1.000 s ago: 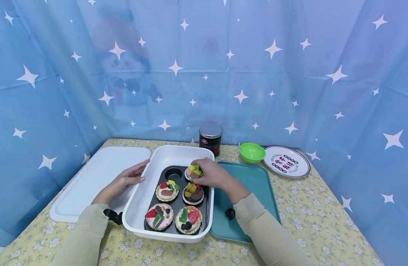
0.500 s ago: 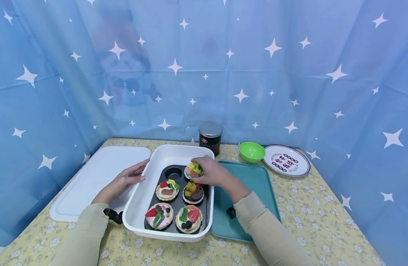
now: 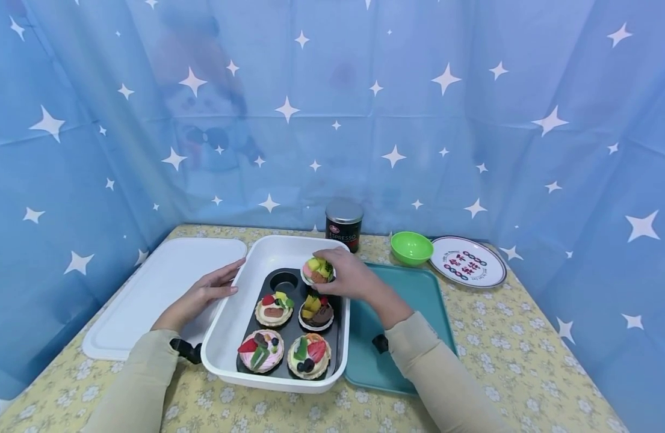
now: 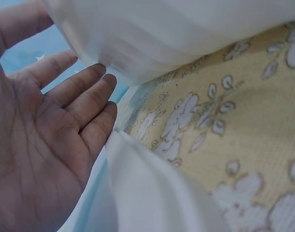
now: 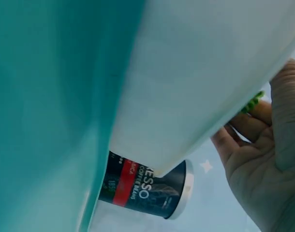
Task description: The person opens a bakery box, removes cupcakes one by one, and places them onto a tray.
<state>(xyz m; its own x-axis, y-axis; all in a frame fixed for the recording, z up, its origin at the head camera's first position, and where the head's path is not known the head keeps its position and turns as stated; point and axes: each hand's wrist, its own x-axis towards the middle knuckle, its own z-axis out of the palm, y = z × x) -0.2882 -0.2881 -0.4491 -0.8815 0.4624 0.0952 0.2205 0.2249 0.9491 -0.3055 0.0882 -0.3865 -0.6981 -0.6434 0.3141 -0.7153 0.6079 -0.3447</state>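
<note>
My right hand (image 3: 356,275) pinches a fruit tart (image 3: 317,272) topped with yellow and pink pieces, over the back right of a black muffin tin (image 3: 293,332). In the right wrist view that hand is behind the rim of a white box (image 3: 280,249); only a green bit of topping shows there. The tin lies inside this box, with several other fruit tarts in its cups, such as a chocolate one (image 3: 316,316). Its back left cup (image 3: 283,281) holds nothing. My left hand (image 3: 204,294) rests with relaxed fingertips at the box's left wall, palm visible in the left wrist view (image 4: 55,125).
Left of the box lies a white lid (image 3: 164,282). A teal tray (image 3: 402,294) lies under my right forearm. Behind stand an espresso can (image 3: 343,227), a green bowl (image 3: 411,248) and a white printed plate (image 3: 467,262). A starry curtain (image 3: 332,90) hangs behind the table.
My right hand has risen slightly and shifted a little right, bringing the fruit tart up from the back right of the muffin tin. The left hand has stayed at the box wall.
</note>
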